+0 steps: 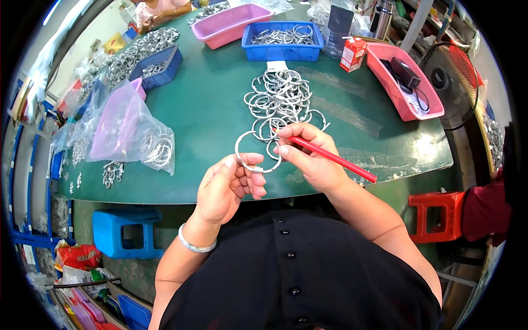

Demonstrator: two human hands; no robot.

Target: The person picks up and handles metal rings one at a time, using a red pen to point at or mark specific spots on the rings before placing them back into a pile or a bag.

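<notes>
My left hand point(224, 184) is closed, thumb and fingers pinching a large silver metal ring point(237, 145) at its lower left. In my right hand point(314, 159) is a slim red stick point(344, 161), pen-like, slanting down to the right. The thumb and forefinger of that hand meet at the ring's right side, beside a smaller ring; whether they also grip metal cannot be made out. Just beyond my fingers lies a heap of silver rings point(281, 91) on the green table point(203, 104).
Behind the heap stand a blue basket point(283, 52) of rings and a pink tub point(231, 26). To the right are a red-and-white carton point(353, 54), a pink basket point(404, 82) and a fan point(448, 82). Plastic bags point(129, 129) lie left. Another person point(159, 11) sits at the far left.
</notes>
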